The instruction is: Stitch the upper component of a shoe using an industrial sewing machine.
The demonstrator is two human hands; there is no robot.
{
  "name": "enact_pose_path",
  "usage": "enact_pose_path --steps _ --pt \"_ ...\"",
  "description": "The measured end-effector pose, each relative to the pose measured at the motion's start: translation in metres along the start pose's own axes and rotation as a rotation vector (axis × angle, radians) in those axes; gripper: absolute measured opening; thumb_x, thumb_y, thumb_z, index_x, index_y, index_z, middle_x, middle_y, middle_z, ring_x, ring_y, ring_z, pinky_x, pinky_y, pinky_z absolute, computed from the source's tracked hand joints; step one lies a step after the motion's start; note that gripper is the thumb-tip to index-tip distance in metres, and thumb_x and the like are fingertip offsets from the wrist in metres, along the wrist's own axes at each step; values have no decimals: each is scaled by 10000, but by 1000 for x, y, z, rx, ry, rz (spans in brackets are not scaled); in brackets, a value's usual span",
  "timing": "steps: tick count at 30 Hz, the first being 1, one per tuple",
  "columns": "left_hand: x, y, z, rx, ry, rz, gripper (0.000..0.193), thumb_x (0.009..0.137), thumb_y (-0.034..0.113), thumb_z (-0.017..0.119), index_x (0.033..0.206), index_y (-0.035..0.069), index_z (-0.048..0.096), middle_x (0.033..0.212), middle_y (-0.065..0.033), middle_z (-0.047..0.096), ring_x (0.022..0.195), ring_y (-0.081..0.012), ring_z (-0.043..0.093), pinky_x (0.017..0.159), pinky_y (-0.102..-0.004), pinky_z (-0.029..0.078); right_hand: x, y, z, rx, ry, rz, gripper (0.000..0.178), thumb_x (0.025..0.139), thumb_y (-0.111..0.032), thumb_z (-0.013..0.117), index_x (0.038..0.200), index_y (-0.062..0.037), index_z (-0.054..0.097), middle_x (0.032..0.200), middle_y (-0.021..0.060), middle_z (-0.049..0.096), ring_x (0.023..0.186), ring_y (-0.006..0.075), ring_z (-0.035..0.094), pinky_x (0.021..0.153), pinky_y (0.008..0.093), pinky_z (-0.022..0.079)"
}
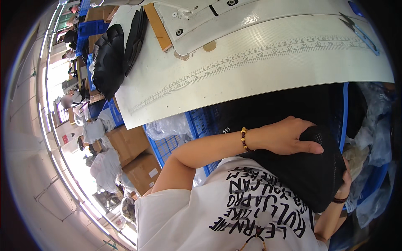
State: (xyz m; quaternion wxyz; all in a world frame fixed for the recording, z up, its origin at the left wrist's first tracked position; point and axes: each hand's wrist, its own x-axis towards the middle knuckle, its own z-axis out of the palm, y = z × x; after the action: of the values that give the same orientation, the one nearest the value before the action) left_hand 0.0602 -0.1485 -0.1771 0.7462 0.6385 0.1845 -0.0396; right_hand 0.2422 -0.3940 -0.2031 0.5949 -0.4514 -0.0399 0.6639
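A piece of black fabric (310,180) with rows of small perforations hangs in folds against my body, below the table edge. My left hand (289,136) is closed on its upper part, the thumb lying over the cloth and the other fingers partly hidden. On the far right side of the cloth, my right hand (345,184) grips its edge; much of this hand is behind the fabric. More black cloth (280,102) lies in the shade under the table edge, next to my left hand.
Above my hands runs the white table (176,90) with a printed ruler scale and a sewing machine bed (251,19). Blue-handled thread snips (360,35) lie at its right. Black molded pieces (109,62) sit at its left edge. Blue crates (167,148), plastic bags (377,121) and cardboard boxes (127,142) stand around.
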Motion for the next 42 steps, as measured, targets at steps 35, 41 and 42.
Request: enact_pose_path --steps 35,41,42 --pt "5 -72 -36 432 324 -310 597 846 458 535 1090 -87 539 977 -253 599 926 -340 583 809 -341 447 105 -15 18 -864 57 -12 379 836 -286 620 1074 7 581 895 79 621 824 129 566 727 250 450" --pt "7 -79 -37 515 375 -302 555 856 455 519 1067 -57 562 945 -229 612 897 -320 589 792 -336 445 113 -81 36 -1198 201 -439 351 776 -213 668 1018 28 589 916 146 627 729 191 608 635 284 484" --pt "8 -77 -38 513 367 -289 555 856 455 519 1067 -57 562 945 -229 612 897 -320 589 792 -336 445 114 -91 39 -1184 200 -481 335 778 -192 665 1016 30 588 924 145 626 729 190 610 636 282 486"
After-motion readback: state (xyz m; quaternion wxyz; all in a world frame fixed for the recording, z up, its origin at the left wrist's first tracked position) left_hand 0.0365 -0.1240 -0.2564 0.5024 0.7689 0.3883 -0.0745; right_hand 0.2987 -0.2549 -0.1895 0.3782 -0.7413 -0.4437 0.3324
